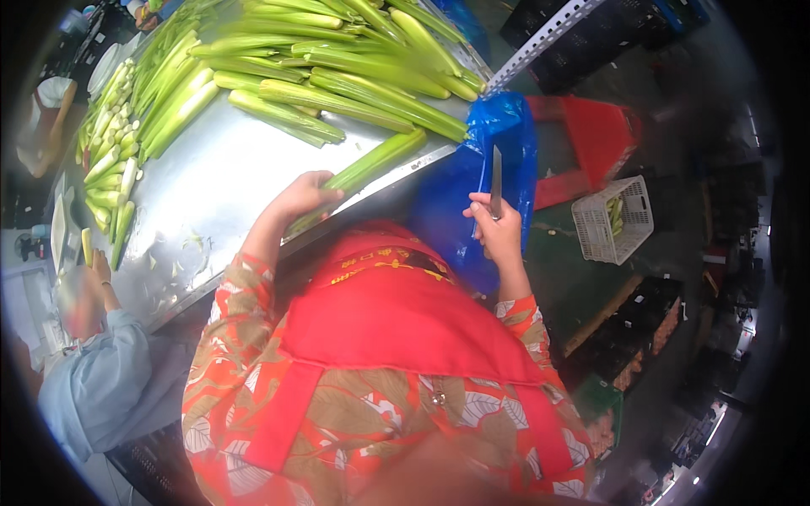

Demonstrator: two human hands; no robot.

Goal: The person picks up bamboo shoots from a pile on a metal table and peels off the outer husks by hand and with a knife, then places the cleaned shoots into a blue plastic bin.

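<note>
My left hand point(305, 201) is closed around a stalk bunch of celery point(380, 160) at the near edge of the metal table point(211, 181). The celery points away to the right, its cut end toward the blue plastic bag. In my right hand point(498, 226) is a knife point(496, 179), blade up, held beside the blue plastic bag point(516, 148) at the table's right corner. A large pile of celery point(337, 72) covers the far part of the table, apart from both hands.
At the left, a co-worker in a light blue sleeve point(101, 379) holds a pale stalk near trimmed celery pieces point(110, 160). A perforated metal post point(540, 44) rises at the far right corner. On the floor stand a white crate point(614, 221) with green scraps and a red frame point(595, 139).
</note>
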